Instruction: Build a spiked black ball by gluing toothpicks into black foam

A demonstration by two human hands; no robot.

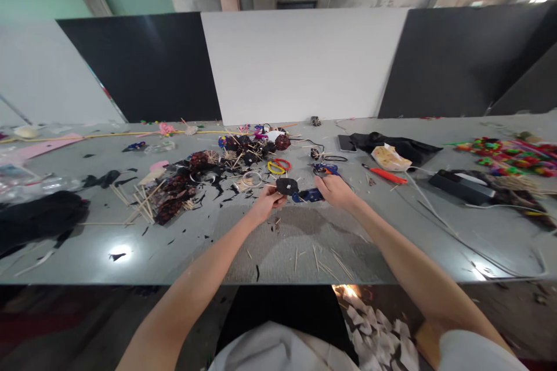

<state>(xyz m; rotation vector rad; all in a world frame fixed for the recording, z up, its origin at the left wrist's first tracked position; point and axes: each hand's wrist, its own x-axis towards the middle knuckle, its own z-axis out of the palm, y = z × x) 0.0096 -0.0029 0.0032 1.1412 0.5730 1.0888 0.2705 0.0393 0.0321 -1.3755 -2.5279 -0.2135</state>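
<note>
My left hand (pixel 266 204) is closed, its fingers pinching a small round black piece (pixel 287 186) with a pale spot on top. Close beside it, my right hand (pixel 335 190) wraps round a blue tool (pixel 308 195) that looks like a hot glue gun; part of it hides behind the fingers. The tool's left end nearly meets the black piece, and I cannot tell whether they touch. Just beyond my hands lie a yellow ring (pixel 275 168), a red ring (pixel 284 163) and a white ring (pixel 251 179).
Dark brown clusters (pixel 174 197) and thin wooden sticks (pixel 141 206) lie left, among black scraps. To the right are an orange-handled cutter (pixel 387 175), a phone (pixel 347 143), a white cable (pixel 439 223) and colourful fuzzy pieces (pixel 500 153). A white panel (pixel 304 64) stands behind.
</note>
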